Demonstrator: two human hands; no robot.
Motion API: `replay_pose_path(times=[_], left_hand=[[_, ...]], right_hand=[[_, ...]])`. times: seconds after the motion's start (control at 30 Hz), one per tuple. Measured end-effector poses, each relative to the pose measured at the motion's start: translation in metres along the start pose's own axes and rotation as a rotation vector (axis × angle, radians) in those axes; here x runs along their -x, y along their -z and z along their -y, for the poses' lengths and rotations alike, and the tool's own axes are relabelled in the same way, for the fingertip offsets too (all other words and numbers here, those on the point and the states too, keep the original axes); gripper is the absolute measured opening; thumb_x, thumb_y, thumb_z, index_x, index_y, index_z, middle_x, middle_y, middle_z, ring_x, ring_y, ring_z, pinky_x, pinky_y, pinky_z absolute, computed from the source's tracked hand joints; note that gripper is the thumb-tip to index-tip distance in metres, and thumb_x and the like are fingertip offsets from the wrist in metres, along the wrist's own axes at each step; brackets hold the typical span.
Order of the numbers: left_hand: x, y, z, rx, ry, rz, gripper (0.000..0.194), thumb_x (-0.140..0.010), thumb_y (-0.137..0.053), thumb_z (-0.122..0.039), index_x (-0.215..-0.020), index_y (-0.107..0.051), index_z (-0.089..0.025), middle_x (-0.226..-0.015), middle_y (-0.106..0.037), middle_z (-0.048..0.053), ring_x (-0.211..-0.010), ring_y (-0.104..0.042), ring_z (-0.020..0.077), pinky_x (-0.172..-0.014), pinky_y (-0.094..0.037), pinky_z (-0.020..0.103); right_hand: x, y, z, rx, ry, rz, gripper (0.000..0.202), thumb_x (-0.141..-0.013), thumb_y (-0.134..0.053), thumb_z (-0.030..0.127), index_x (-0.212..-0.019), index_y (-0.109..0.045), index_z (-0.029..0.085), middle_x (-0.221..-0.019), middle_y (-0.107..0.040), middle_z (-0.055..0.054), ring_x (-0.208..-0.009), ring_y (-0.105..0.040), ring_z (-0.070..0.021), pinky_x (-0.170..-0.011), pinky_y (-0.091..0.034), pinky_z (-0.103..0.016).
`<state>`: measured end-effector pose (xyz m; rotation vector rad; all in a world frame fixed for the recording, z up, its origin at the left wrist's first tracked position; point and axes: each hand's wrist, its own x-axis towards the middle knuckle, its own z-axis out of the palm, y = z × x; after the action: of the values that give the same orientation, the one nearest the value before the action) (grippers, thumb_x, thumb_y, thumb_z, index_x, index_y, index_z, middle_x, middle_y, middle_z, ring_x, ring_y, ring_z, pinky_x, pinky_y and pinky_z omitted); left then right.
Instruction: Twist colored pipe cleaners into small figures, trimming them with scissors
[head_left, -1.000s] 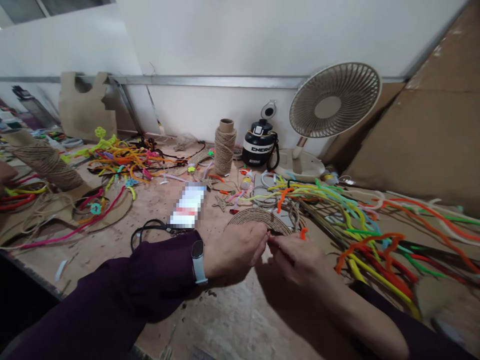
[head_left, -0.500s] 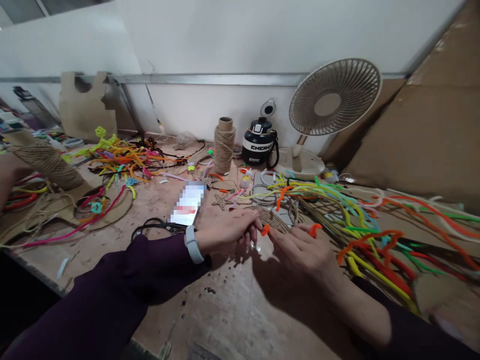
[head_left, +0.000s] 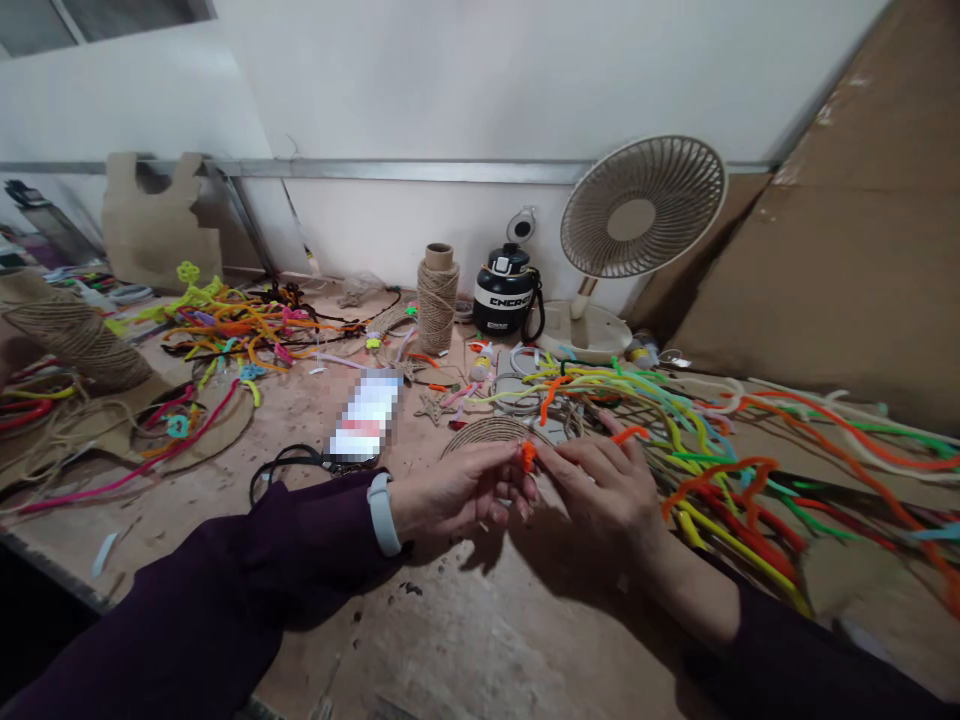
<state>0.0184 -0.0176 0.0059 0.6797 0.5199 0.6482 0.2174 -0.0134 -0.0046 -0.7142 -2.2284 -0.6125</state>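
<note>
An orange pipe cleaner (head_left: 529, 457) is curled into a small bunched piece between my two hands. My left hand (head_left: 461, 490), with a pale band on the wrist, pinches it between thumb and fingertips. From the other side my right hand (head_left: 607, 495) grips it with closed fingers, and an orange end pokes out beyond its knuckles. Just behind the hands lies a flat coil of twine (head_left: 487, 432), partly covered by my left hand. Loose orange, yellow and green pipe cleaners (head_left: 697, 430) spread beside my right hand.
A phone (head_left: 365, 415) lies left of the hands. Behind stand a twine spool (head_left: 437, 305), a black bottle (head_left: 502, 300) and a fan (head_left: 637, 215). Another pipe-cleaner heap (head_left: 247, 315) is at left, near a second spool (head_left: 82, 335) and part of another person's hand (head_left: 13, 352).
The view has shifted slightly. My left fingertips have come onto the orange piece beside the right fingers, and more of the twine coil shows behind them.
</note>
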Motion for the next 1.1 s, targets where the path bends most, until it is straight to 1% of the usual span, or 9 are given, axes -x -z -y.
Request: replay_pose_path(times=[0.1, 0.27, 0.33, 0.4, 0.47, 0.57, 0.67, 0.87, 1.1], left_hand=[[-0.001, -0.001, 0.003, -0.03, -0.085, -0.006, 0.037, -0.075, -0.073, -0.044, -0.086, -0.053, -0.015, -0.073, -0.062, 0.0, -0.057, -0.059, 0.0076, -0.044, -0.04, 0.014], [-0.004, 0.005, 0.004, -0.344, -0.36, -0.18, 0.04, -0.075, -0.07, -0.05, -0.084, -0.054, -0.015, -0.07, -0.061, -0.001, -0.06, -0.057, 0.0077, -0.053, -0.042, 0.018], [-0.004, 0.006, 0.004, -0.458, -0.378, -0.24, 0.039, -0.076, -0.069, -0.051, -0.084, -0.057, -0.014, -0.069, -0.06, -0.001, -0.059, -0.054, 0.0077, -0.054, -0.041, 0.019], [-0.003, 0.006, 0.004, -0.548, -0.377, -0.267, 0.038, -0.078, -0.067, -0.051, -0.083, -0.061, -0.013, -0.069, -0.059, -0.001, -0.058, -0.052, 0.0077, -0.055, -0.04, 0.021], [-0.002, 0.004, 0.005, -0.656, -0.409, -0.27, 0.038, -0.081, -0.062, -0.051, -0.082, -0.063, -0.013, -0.07, -0.059, 0.0, -0.06, -0.051, 0.009, -0.058, -0.041, 0.023], [0.0, 0.001, 0.006, -0.859, -0.51, -0.262, 0.037, -0.089, -0.051, -0.047, -0.077, -0.061, -0.014, -0.072, -0.056, 0.001, -0.067, -0.051, 0.0114, -0.065, -0.041, 0.025], [0.002, 0.0, 0.007, -1.007, -0.544, -0.251, 0.037, -0.094, -0.041, -0.043, -0.072, -0.053, -0.016, -0.071, -0.052, 0.001, -0.069, -0.048, 0.0124, -0.068, -0.04, 0.026], [0.006, -0.001, 0.008, -1.049, -0.484, -0.143, 0.033, -0.097, -0.033, -0.038, -0.075, -0.047, -0.018, -0.075, -0.049, 0.001, -0.071, -0.045, 0.0135, -0.069, -0.038, 0.027], [0.009, -0.004, 0.006, -1.157, -0.596, -0.206, 0.026, -0.096, -0.037, -0.03, -0.074, -0.046, -0.019, -0.078, -0.048, 0.001, -0.073, -0.043, 0.0142, -0.072, -0.036, 0.027]], right_hand=[[0.002, -0.004, -0.001, -0.075, -0.042, 0.002, 0.037, -0.085, -0.057, 0.006, -0.119, -0.059, 0.018, -0.093, -0.07, -0.007, -0.087, -0.062, -0.0211, -0.103, -0.036, -0.055], [-0.001, -0.001, 0.002, -0.319, -0.251, -0.032, 0.041, -0.088, -0.051, 0.015, -0.128, -0.051, 0.017, -0.123, -0.058, -0.016, -0.114, -0.055, -0.0275, -0.095, -0.046, -0.047], [-0.004, 0.004, 0.005, -0.337, -0.37, -0.049, 0.028, -0.089, -0.05, 0.02, -0.117, -0.057, 0.018, -0.113, -0.061, -0.014, -0.107, -0.057, -0.0273, -0.089, -0.048, -0.045], [-0.008, 0.008, 0.009, -0.365, -0.471, -0.017, 0.015, -0.092, -0.048, 0.026, -0.1, -0.06, 0.019, -0.092, -0.063, -0.008, -0.087, -0.06, -0.023, -0.076, -0.05, -0.038], [-0.012, 0.012, 0.014, -0.433, -0.543, 0.083, 0.019, -0.094, -0.046, 0.032, -0.086, -0.058, 0.021, -0.075, -0.059, -0.002, -0.069, -0.057, -0.0185, -0.063, -0.047, -0.032], [-0.016, 0.013, 0.02, -0.54, -0.609, 0.224, 0.029, -0.097, -0.039, 0.037, -0.078, -0.054, 0.021, -0.067, -0.056, 0.0, -0.063, -0.055, -0.0165, -0.06, -0.044, -0.03], [-0.015, 0.011, 0.023, -0.577, -0.629, 0.272, 0.028, -0.098, -0.037, 0.035, -0.079, -0.053, 0.022, -0.069, -0.058, 0.0, -0.063, -0.056, -0.0162, -0.06, -0.044, -0.029], [-0.011, 0.011, 0.022, -0.58, -0.556, 0.259, 0.022, -0.098, -0.036, 0.028, -0.082, -0.051, 0.022, -0.066, -0.057, 0.001, -0.059, -0.055, -0.0151, -0.055, -0.044, -0.027], [-0.011, 0.008, 0.025, -0.588, -0.47, 0.247, 0.02, -0.098, -0.04, 0.029, -0.083, -0.05, 0.021, -0.07, -0.058, -0.001, -0.061, -0.055, -0.0141, -0.056, -0.046, -0.026]])
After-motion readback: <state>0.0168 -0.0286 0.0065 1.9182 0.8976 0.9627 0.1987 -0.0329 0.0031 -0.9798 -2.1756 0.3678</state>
